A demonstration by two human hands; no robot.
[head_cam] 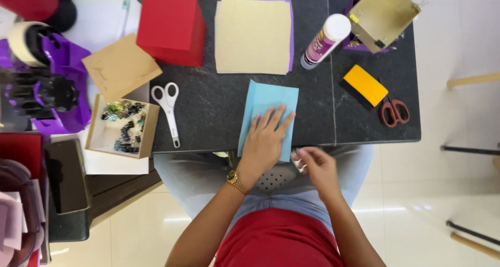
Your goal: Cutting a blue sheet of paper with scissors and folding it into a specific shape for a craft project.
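I see the L hand (264, 137) laid flat, fingers spread, pressing down on a light blue folded paper sheet (268, 103) at the near edge of the dark table (219, 111), approx centre. R hand (317, 165) sits just off the table edge beside the sheet's lower R corner, fingertips pinched on something small and pale; can't tell what. Gold wristwatch (237, 181) on the L wrist. W/ the rest: white-handled scissors (167, 108) left of the sheet, an open box of binder clips (122, 127) further left, a red box (172, 27) and a stack of tan paper squares (253, 35) at the far side, a glue stick (325, 40) lying right of the stack, a yellow block (364, 85) and red-handled scissors (394, 111) near the R end.
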